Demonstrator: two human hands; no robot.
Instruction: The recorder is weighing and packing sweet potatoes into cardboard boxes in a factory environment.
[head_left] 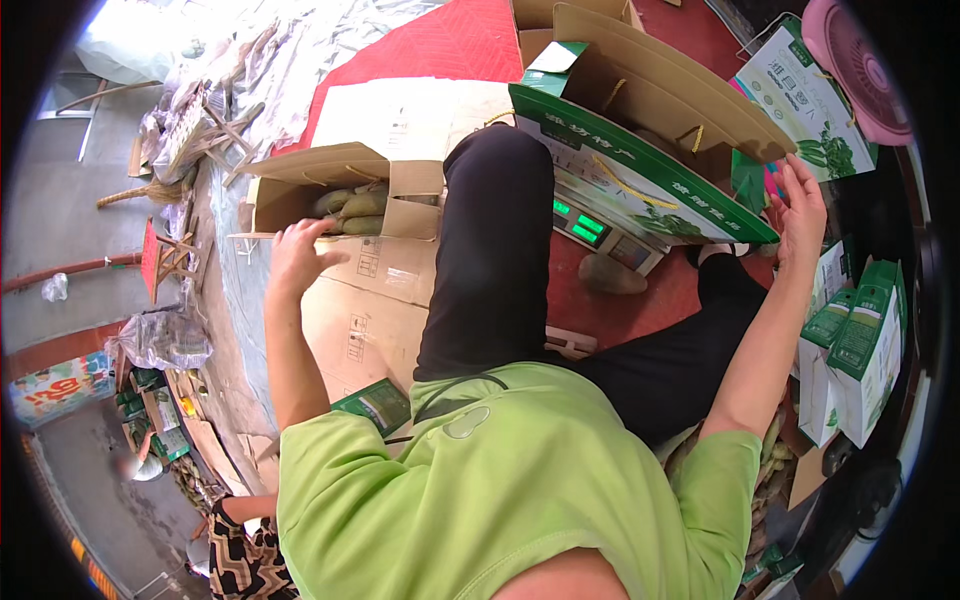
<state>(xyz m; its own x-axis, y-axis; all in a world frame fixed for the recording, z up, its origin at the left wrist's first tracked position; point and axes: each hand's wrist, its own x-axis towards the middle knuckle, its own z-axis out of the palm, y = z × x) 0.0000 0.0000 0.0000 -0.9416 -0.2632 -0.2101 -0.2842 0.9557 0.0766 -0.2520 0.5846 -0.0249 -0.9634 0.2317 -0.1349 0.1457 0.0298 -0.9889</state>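
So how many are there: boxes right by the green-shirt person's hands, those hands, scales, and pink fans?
Boxes: 2 (brown box by the left hand, green box by the right hand)
Hands: 2
Scale: 1
Pink fan: 1
Total: 6

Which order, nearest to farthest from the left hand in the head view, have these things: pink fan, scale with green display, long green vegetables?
1. Long green vegetables: in the open box, beside the left hand.
2. Scale: right of the picture's middle.
3. Pink fan: top right.
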